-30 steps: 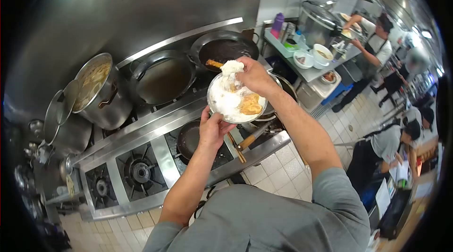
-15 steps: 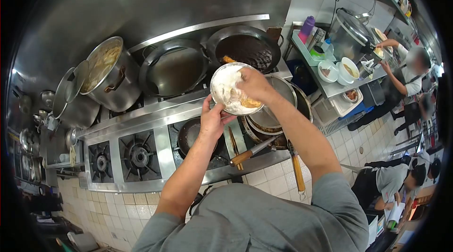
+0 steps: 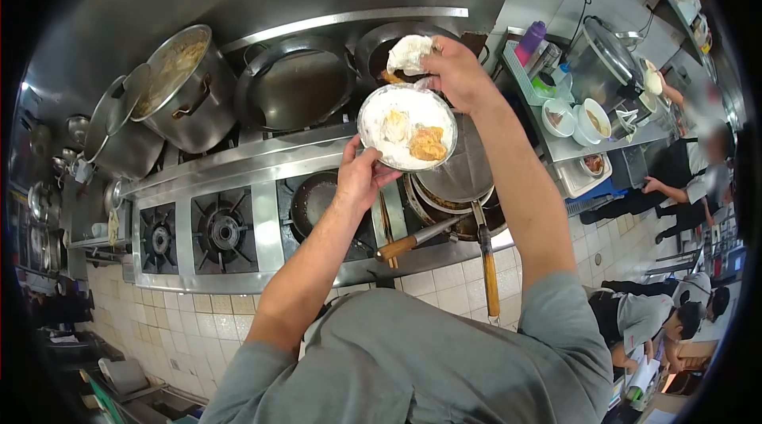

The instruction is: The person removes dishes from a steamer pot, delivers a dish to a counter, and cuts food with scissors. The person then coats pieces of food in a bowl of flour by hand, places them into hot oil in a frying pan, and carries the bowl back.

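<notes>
My left hand (image 3: 359, 180) grips the near-left rim of a metal bowl (image 3: 364, 138), which holds white flour (image 3: 393, 103) and an orange-yellow battered piece (image 3: 429, 144). Pinched in my right hand (image 3: 459, 75) is a flour-coated piece of food (image 3: 409, 53), raised above the bowl's far edge. It is over the near part of a wok (image 3: 369, 51) of dark oil, partly hiding it. A golden piece (image 3: 388, 76) shows in the wok, just beyond the bowl. What kind of food is under the flour I cannot tell.
Left of that wok sits another wok (image 3: 298, 91) with liquid, then a tall stockpot (image 3: 190, 99). Stacked pans with a wooden handle (image 3: 492, 281) are to the right. A small pan (image 3: 317, 206) and chopsticks (image 3: 386, 226) lie nearer me. Co-workers (image 3: 647, 317) stand at right.
My right hand has lifted out of the bowl with a floured piece and moved up and right toward the wok. The left hand still holds the bowl, now seen slightly further right.
</notes>
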A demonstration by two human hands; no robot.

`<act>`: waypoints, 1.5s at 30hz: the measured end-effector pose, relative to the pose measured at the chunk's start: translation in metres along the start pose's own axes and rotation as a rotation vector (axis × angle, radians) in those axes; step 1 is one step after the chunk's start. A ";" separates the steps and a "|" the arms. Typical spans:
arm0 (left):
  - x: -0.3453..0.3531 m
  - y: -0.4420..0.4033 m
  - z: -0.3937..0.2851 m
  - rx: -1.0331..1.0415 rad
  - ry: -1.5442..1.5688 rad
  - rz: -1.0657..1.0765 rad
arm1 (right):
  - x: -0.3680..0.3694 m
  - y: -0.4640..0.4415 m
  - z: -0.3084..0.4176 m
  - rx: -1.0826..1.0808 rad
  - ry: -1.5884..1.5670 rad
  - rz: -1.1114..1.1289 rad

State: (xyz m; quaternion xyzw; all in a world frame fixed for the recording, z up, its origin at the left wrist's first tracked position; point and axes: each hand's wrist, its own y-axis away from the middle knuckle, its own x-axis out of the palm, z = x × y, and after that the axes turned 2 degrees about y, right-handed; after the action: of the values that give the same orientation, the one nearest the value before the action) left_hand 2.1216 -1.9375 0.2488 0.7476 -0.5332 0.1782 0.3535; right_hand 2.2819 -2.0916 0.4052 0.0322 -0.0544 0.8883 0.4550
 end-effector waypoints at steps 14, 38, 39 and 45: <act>-0.068 0.075 -0.027 0.202 0.010 -0.178 | -0.187 -0.102 -0.136 0.154 1.009 -0.228; -0.055 0.077 -0.002 0.131 0.018 -0.120 | 0.087 0.038 -0.122 -0.398 1.404 0.347; -0.052 0.075 -0.002 0.136 0.022 -0.130 | 0.087 0.038 -0.123 -0.342 1.364 0.262; -0.046 0.050 -0.003 0.083 -0.013 -0.100 | 0.082 0.042 -0.107 -0.354 1.331 0.226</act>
State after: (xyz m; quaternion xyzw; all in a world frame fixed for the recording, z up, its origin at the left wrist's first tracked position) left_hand 2.0588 -1.9138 0.2378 0.7885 -0.4897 0.1771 0.3273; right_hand 2.1989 -2.0366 0.3053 -0.5995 0.0890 0.7389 0.2946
